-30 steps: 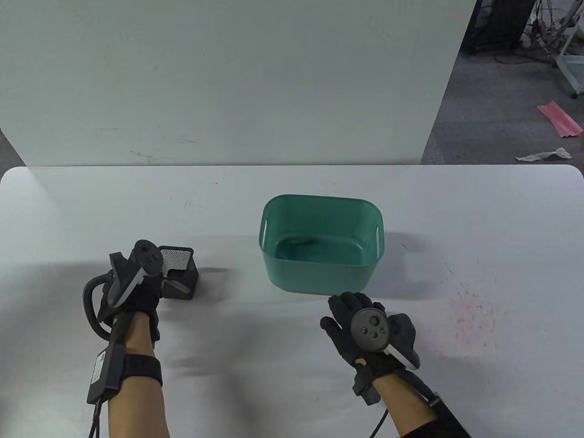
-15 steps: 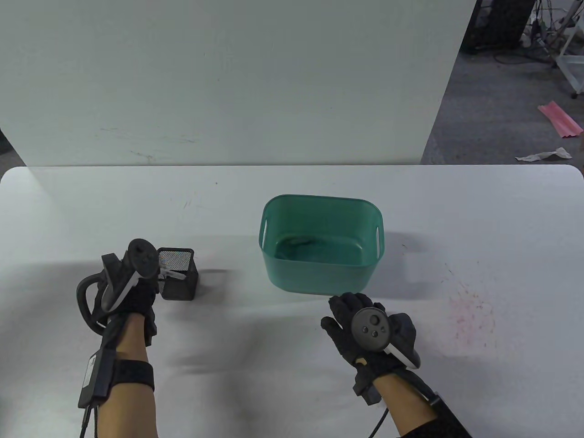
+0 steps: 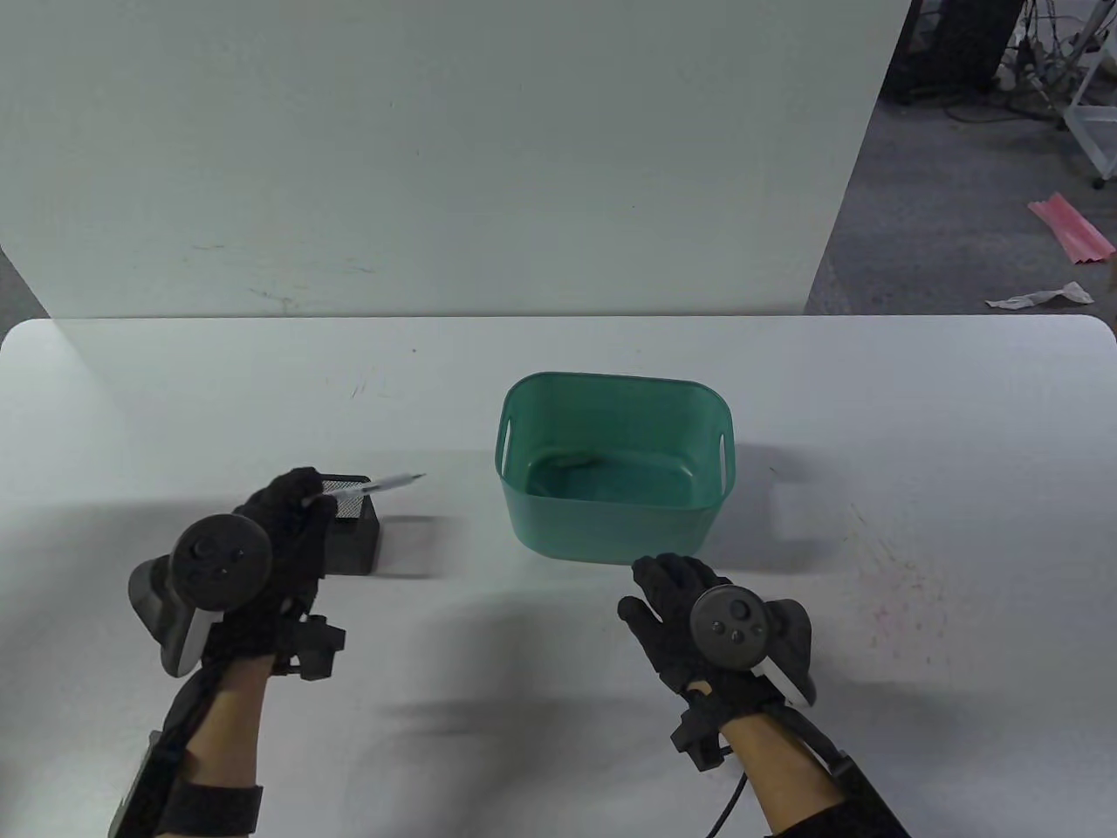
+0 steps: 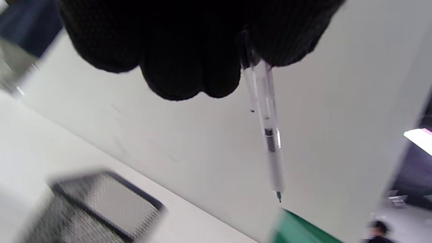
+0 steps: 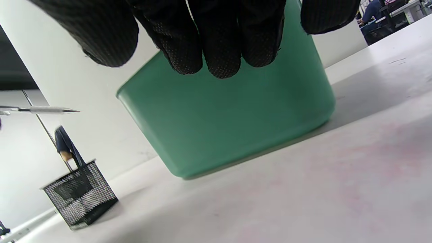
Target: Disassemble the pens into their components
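Here the white table [image 3: 558,698] carries everything, backed by a pale board [image 3: 436,157], with grey floor, cables and a pink scrap glimpsed past the board's right edge; a faint reddish stain is seen on the tabletop to the right of the resting hand. A green bin [image 3: 615,467] stands just beyond the right hand [image 3: 698,620], whose fingers are held relaxed and lightly curled, with nothing in them, low over the table near the bin's front wall. A black mesh holder [image 3: 353,524] sits directly under and beside the grip of the left hand [image 3: 262,559]. In that grip a clear pen [image 3: 375,484] is pinched by its rear end between the fingertips, lifted above the holder, its tip pointed away from the grip toward the bin. The fetching step is judged done and the taking-apart not yet begun: the free hand would probably be needed at the pen's tip end, so the barrel can be twisted or pulled apart while the rear is kept pinched, and the parts dropped into the bin.
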